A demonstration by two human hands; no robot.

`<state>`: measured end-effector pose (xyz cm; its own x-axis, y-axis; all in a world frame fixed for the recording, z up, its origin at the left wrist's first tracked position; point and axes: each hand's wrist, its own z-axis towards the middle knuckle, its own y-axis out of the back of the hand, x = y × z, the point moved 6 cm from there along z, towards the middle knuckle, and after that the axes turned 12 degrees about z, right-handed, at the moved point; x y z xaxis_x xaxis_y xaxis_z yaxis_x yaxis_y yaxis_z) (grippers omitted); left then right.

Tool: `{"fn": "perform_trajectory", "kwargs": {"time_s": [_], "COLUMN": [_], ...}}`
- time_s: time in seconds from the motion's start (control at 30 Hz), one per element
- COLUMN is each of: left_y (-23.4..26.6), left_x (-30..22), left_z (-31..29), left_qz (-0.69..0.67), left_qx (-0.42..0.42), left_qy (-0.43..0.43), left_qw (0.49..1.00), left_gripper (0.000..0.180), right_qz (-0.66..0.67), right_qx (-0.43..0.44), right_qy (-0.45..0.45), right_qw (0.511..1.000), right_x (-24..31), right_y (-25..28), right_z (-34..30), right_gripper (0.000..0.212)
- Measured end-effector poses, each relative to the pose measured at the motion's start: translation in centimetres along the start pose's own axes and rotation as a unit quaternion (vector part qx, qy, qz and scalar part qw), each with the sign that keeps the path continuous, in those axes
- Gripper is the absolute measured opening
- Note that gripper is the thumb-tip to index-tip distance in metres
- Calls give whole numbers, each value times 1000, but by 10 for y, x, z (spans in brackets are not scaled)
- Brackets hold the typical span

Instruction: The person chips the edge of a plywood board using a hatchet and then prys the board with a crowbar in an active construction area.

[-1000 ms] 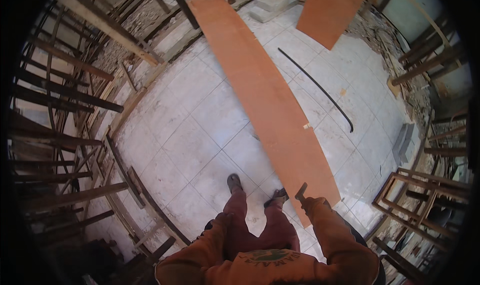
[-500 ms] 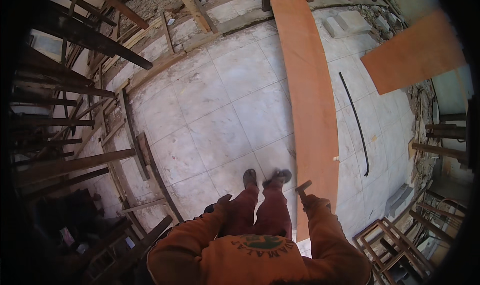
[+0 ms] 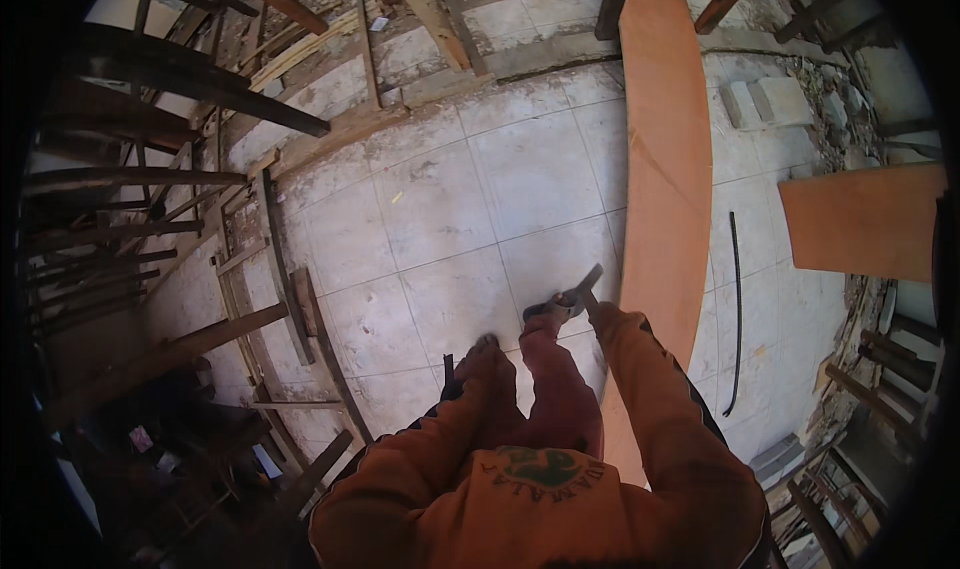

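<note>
The head view shows dark timbers (image 3: 190, 354) on the left, jutting over the tiled floor (image 3: 450, 209). Near centre, the left hand (image 3: 457, 380) hangs low; whether its fingers are open cannot be told. Farther right, the right hand (image 3: 601, 313) has its fingers around the handle of the hammer (image 3: 590, 280), leaving the head free above the right foot (image 3: 560, 306). Then the long board (image 3: 665, 169) lies flat, seemingly so the floor bears its length; beyond are a rod (image 3: 736, 309) and a short board (image 3: 865, 219).

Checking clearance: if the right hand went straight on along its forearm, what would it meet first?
Beyond the hammer it grips, the right hand would likely meet the floor tiles, passing near the right shoe; its height above them is unclear.
</note>
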<state>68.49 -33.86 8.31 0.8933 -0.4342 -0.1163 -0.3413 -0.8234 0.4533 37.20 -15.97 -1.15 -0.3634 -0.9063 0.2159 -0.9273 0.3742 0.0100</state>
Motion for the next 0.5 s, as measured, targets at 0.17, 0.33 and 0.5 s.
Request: {"fn": "perform_trajectory", "kwargs": {"time_s": [0.17, 0.33, 0.5], "left_y": [47, 84, 116], "left_x": [-70, -123, -148], "left_z": [73, 139, 193], "left_qz": [-21, -23, -4], "left_qx": [-19, -28, -22], "left_qy": [-13, -38, -51], "left_qw": [1000, 999, 998], "left_gripper": [59, 59, 60], "right_qz": [89, 235, 220], "right_qx": [-9, -61, -169], "right_qy": [14, 109, 269], "right_qw": [996, 964, 922], "right_x": [101, 231, 393], "right_y": [54, 116, 177], "right_z": [67, 129, 213], "right_gripper": [17, 18, 17]}}
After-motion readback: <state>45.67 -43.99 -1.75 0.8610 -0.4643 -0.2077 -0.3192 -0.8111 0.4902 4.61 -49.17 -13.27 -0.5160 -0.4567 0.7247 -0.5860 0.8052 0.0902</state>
